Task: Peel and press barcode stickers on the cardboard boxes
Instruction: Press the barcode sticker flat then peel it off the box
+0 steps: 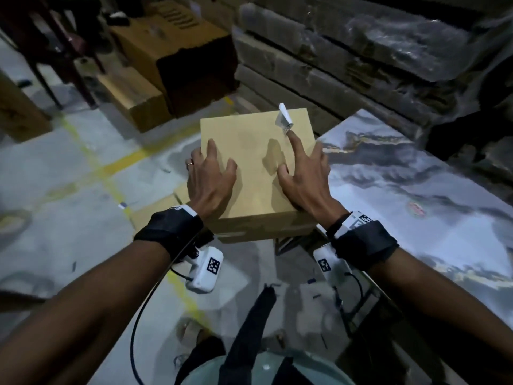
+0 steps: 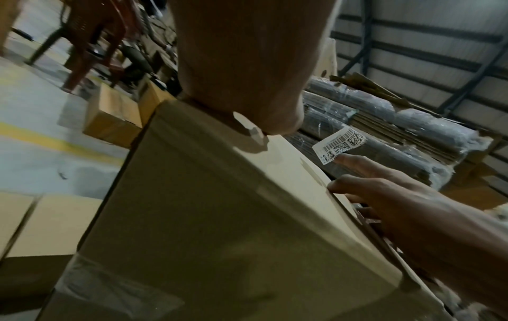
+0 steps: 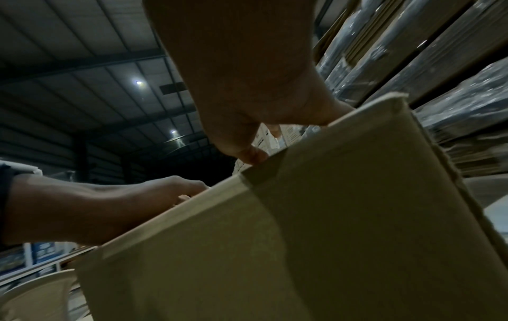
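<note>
From the head view, your left hand (image 1: 212,173) lies flat, fingers spread, on the cardboard box (image 1: 244,187); your right hand (image 1: 304,173) carries the barcode sticker (image 1: 283,119) stuck on its straight forefinger, above the far right corner. In the left wrist view the sticker (image 2: 339,144) curls upward: lay one edge down first, then smooth it. The right wrist view hides the sticker.

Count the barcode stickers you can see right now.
1. The barcode sticker clings to the tip of the right hand's forefinger, curling up over the far right corner of the cardboard box. Others may lie out of view.
</note>
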The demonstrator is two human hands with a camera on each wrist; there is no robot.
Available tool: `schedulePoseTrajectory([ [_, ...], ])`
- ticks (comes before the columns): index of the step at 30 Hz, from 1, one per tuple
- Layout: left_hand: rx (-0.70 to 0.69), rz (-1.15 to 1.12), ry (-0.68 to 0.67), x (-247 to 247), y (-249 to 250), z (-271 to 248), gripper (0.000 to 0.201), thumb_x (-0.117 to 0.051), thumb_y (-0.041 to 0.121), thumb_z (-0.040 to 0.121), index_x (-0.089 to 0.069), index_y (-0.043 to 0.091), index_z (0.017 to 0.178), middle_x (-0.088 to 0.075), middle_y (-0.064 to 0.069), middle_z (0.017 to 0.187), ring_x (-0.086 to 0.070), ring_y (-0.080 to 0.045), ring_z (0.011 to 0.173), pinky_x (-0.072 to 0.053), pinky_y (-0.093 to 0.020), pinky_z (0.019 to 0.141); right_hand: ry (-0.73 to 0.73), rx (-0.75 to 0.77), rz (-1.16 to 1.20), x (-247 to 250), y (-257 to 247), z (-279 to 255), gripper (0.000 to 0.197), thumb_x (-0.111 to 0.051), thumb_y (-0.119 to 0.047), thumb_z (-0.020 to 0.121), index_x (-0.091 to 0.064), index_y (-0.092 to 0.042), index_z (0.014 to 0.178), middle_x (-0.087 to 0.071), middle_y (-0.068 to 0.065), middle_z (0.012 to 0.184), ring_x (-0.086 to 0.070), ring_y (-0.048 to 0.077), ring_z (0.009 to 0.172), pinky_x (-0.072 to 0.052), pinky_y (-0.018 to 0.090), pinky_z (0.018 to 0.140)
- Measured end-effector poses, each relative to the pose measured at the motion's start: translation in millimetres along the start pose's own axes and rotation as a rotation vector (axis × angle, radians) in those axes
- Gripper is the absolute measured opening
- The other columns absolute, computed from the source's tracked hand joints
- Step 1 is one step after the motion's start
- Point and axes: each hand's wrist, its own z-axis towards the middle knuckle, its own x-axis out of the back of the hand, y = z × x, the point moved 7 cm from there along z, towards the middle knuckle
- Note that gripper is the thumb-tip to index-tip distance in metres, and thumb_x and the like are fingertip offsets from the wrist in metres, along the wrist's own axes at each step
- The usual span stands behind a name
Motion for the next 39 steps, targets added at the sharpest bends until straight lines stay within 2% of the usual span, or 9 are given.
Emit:
schedulePoseTrajectory([
  [8, 0.201, -0.041, 0.050, 38, -128, 13, 0.071, -0.047, 0.050, 0.096, -0.027, 0.019, 0.157, -0.030, -0.019, 0.157, -0.033, -0.039, 0.139, -0.037, -0.045, 0.107, -0.109, 0.120, -0.026, -88, -94, 8, 0.073, -0.055, -0.032, 0.092, -0.023, -0.036, 0.157, -0.032, 0.024, 0.144, -0.037, 0.048, 0.125, -0.034, 0.054, 0.106],
  [10, 0.238, -0.042, 0.061, 49, -159, 17, 0.071, -0.048, 0.048, 0.096, -0.028, 0.019, 0.157, -0.031, -0.019, 0.157, -0.033, -0.038, 0.139, -0.036, -0.045, 0.107, -0.141, 0.154, -0.042, -112, -116, 8, 0.072, -0.055, -0.033, 0.093, -0.024, -0.034, 0.158, -0.033, 0.022, 0.142, -0.038, 0.046, 0.124, -0.035, 0.051, 0.105],
  [13, 0.288, -0.037, 0.066, 67, -205, 23, 0.072, -0.050, 0.048, 0.095, -0.028, 0.020, 0.158, -0.031, -0.018, 0.156, -0.032, -0.038, 0.139, -0.037, -0.045, 0.106, -0.196, 0.175, -0.052, -155, -145, 9, 0.071, -0.052, -0.040, 0.092, -0.023, -0.036, 0.157, -0.032, 0.023, 0.147, -0.039, 0.048, 0.128, -0.037, 0.053, 0.108],
  [16, 0.333, -0.027, 0.064, 83, -249, 26, 0.071, -0.051, 0.045, 0.096, -0.028, 0.020, 0.158, -0.031, -0.016, 0.156, -0.031, -0.037, 0.139, -0.037, -0.044, 0.107, -0.242, 0.181, -0.060, -202, -171, 7, 0.073, -0.049, -0.044, 0.089, -0.024, -0.037, 0.156, -0.038, 0.022, 0.143, -0.042, 0.047, 0.123, -0.038, 0.051, 0.106],
  [18, 0.360, -0.018, 0.074, 93, -277, 26, 0.070, -0.053, 0.044, 0.096, -0.030, 0.020, 0.157, -0.032, -0.017, 0.155, -0.033, -0.037, 0.138, -0.038, -0.045, 0.106, -0.268, 0.181, -0.060, -229, -187, 4, 0.072, -0.053, -0.041, 0.091, -0.025, -0.036, 0.156, -0.039, 0.021, 0.140, -0.044, 0.046, 0.118, -0.037, 0.050, 0.104],
  [22, 0.403, 0.005, 0.081, 106, -329, 21, 0.069, -0.055, 0.044, 0.094, -0.033, 0.020, 0.156, -0.035, -0.019, 0.153, -0.036, -0.038, 0.135, -0.039, -0.045, 0.104, -0.338, 0.212, -0.016, -275, -212, -5, 0.071, -0.055, -0.037, 0.092, -0.025, -0.035, 0.156, -0.037, 0.021, 0.136, -0.043, 0.047, 0.116, -0.039, 0.051, 0.104],
  [27, 0.500, 0.037, 0.101, 116, -384, 10, 0.071, -0.056, 0.044, 0.093, -0.032, 0.021, 0.156, -0.035, -0.017, 0.153, -0.037, -0.038, 0.134, -0.040, -0.044, 0.100, -0.473, 0.237, 0.023, -332, -239, -16, 0.071, -0.056, -0.034, 0.094, -0.023, -0.038, 0.157, -0.031, 0.029, 0.145, -0.036, 0.052, 0.128, -0.033, 0.053, 0.113],
  [33, 0.632, 0.065, 0.137, 109, -457, -5, 0.071, -0.059, 0.040, 0.092, -0.033, 0.019, 0.155, -0.036, -0.021, 0.151, -0.035, -0.040, 0.137, -0.035, -0.047, 0.108, -0.619, 0.318, 0.041, -404, -263, -28, 0.074, -0.057, -0.030, 0.094, -0.021, -0.033, 0.159, -0.026, 0.029, 0.148, -0.036, 0.047, 0.125, -0.038, 0.052, 0.109],
  [39, 0.747, 0.082, 0.187, 92, -554, -21, 0.074, -0.054, 0.047, 0.086, -0.032, 0.024, 0.152, -0.036, -0.020, 0.152, -0.036, -0.040, 0.138, -0.038, -0.053, 0.111, -0.769, 0.413, 0.077, -500, -279, -45, 0.081, -0.061, -0.027, 0.094, -0.017, -0.026, 0.162, -0.021, 0.035, 0.152, -0.034, 0.052, 0.129, -0.036, 0.048, 0.106],
])
